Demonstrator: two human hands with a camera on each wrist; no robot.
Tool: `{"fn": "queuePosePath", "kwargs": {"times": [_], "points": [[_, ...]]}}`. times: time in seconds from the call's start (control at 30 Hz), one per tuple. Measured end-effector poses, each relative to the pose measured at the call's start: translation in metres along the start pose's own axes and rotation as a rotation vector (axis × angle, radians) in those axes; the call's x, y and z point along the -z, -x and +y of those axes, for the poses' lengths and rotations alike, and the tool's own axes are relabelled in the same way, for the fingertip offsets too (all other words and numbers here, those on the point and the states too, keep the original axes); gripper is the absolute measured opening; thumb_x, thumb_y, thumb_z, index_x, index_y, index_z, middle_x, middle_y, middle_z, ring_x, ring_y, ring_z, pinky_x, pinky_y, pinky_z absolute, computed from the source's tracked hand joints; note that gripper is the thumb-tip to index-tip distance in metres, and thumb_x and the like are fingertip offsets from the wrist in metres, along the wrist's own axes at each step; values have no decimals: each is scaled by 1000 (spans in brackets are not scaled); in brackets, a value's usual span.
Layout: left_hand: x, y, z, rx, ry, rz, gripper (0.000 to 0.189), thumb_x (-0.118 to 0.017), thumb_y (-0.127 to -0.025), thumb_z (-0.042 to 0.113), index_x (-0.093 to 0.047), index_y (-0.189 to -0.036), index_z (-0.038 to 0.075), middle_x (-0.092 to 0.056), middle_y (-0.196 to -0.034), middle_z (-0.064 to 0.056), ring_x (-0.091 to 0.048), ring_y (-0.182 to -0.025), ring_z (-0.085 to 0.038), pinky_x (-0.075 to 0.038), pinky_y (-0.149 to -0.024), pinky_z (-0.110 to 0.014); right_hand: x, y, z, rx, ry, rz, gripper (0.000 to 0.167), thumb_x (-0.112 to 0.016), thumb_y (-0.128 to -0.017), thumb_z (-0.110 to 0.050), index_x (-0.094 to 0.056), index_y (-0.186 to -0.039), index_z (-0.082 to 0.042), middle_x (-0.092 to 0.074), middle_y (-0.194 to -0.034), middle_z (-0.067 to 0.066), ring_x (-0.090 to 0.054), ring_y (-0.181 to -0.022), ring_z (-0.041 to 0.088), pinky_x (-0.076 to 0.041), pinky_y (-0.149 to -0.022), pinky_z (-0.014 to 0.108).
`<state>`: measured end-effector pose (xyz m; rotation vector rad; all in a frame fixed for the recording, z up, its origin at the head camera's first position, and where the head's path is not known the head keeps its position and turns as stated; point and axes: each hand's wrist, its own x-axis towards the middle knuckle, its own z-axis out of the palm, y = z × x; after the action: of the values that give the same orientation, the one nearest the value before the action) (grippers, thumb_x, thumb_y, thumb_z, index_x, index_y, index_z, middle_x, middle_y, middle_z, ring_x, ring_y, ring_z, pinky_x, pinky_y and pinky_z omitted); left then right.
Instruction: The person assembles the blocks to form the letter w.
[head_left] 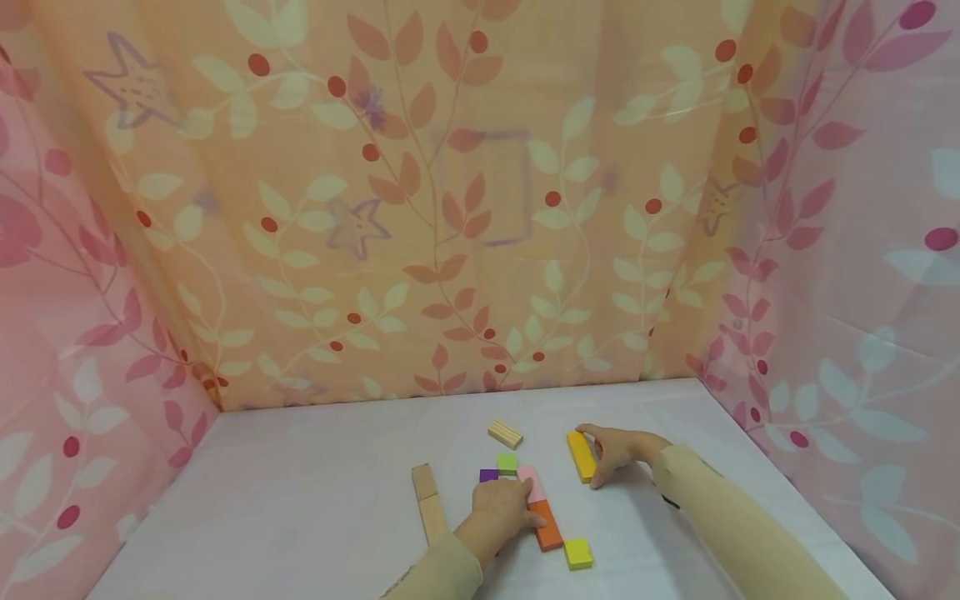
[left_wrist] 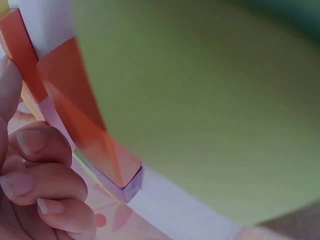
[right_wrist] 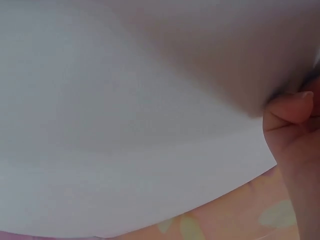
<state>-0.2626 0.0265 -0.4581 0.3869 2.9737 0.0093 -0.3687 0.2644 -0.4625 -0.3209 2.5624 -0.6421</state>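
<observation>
My right hand [head_left: 617, 450] pinches a long yellow block [head_left: 581, 457] end to end, index finger at the far end and thumb at the near end. In the right wrist view that hand [right_wrist: 295, 120] shows only partly, and the block is hidden. My left hand [head_left: 498, 508] lies over a group of coloured blocks, its thumb touching an orange block [head_left: 546, 527] and its index fingertip at a pink block [head_left: 529, 482]. Loosely curled fingers [left_wrist: 47, 185] show in the left wrist view, beside another orange block [left_wrist: 75, 95] and a purple block [left_wrist: 133, 187].
A lime-green block [head_left: 507, 463] stands beyond the left hand. A bright yellow square block [head_left: 577, 553] sits near the orange one. Plain wooden blocks [head_left: 429, 504] form a line at left, and a ridged wooden block [head_left: 506, 434] lies farther back. Patterned curtains [head_left: 465, 250] surround the white table [head_left: 300, 467].
</observation>
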Motion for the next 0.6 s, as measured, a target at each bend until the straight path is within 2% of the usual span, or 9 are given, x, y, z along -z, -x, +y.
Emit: {"fn": "queuePosePath", "kwargs": {"times": [0.1, 0.17, 0.3, 0.43, 0.6], "points": [[-2, -1, -1, 0, 10, 5, 63, -69, -75, 63, -64, -128, 28, -68, -94, -1, -53, -70, -15, -49, -67, -33, -3, 5, 5, 18, -44, 16, 100, -90, -67, -18, -32, -147, -6, -53, -100, 10, -49, -91, 22, -39, -85, 40], [-5, -1, -1, -1, 10, 11, 63, -70, -75, 63, -64, -127, 28, -67, -92, -1, -52, -69, -15, -49, -66, -32, -6, 10, 6, 39, -73, 25, 98, -90, -67, -17, -32, -145, -3, -49, -89, 8, -47, -81, 20, -36, -74, 35], [-8, -2, -3, -7, 6, 22, 64, -70, -75, 63, -64, -127, 27, -66, -88, -1, -51, -67, -15, -48, -65, -32, -14, 21, 3, 88, -96, 42, 96, -90, -67, -15, -33, -142, 0, -50, -84, 7, -47, -77, 19, -35, -69, 33], [-7, -2, -3, -8, 2, 23, 64, -69, -75, 64, -64, -129, 29, -64, -83, 0, -48, -64, -14, -46, -61, -30, -21, 34, -1, 101, -93, 48, 98, -90, -66, -17, -32, -143, -1, -49, -90, 7, -47, -83, 21, -38, -76, 38], [-5, 0, -2, -11, 0, 37, 63, -69, -76, 64, -64, -128, 29, -64, -81, -1, -48, -63, -14, -45, -60, -29, -32, 48, -4, 99, -76, 45, 101, -92, -64, -20, -32, -143, -2, -51, -106, 9, -46, -97, 23, -37, -96, 49]]}}
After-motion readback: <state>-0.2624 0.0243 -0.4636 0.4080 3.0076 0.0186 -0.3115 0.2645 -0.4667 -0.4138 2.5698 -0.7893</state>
